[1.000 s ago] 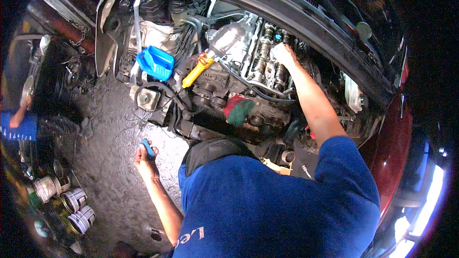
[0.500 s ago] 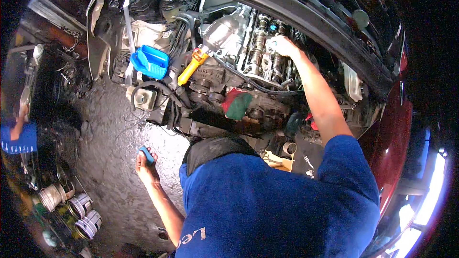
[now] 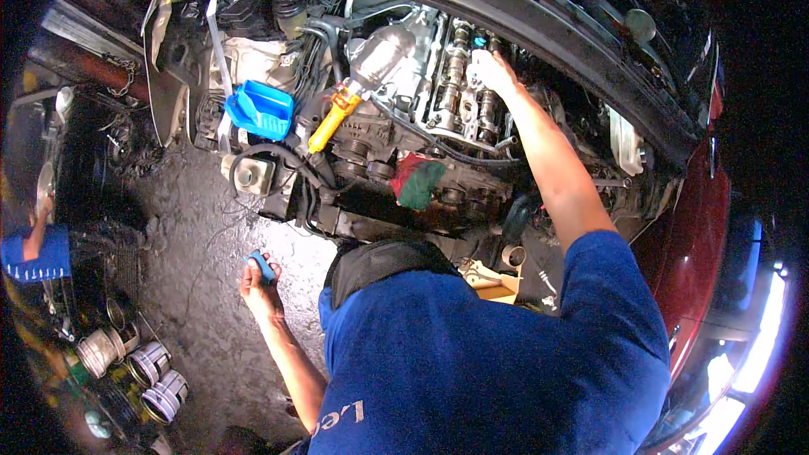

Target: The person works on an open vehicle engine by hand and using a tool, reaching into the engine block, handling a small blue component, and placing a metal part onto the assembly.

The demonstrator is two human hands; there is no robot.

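At far left, you have a co-worker's sleeve (image 3: 38,254), with three buckets (image 3: 149,362) on the floor (image 3: 198,303) below it. Your left hand (image 3: 262,291) is curled round a blue block (image 3: 264,267), pinching it over the floor, off the engine bay's front edge. Above, a blue tray (image 3: 263,108) sits in the bay's left part. Then come a yellow handle (image 3: 334,123) and a clear bottle (image 3: 383,55), slanting, and a red-and-green cloth (image 3: 417,181) toward the front edge. Right of these, your right hand (image 3: 495,72) is at the camshafts (image 3: 456,72), fingers bent; you can't tell whether they pinch anything. A yellow box (image 3: 493,285) lies near your right shoulder.
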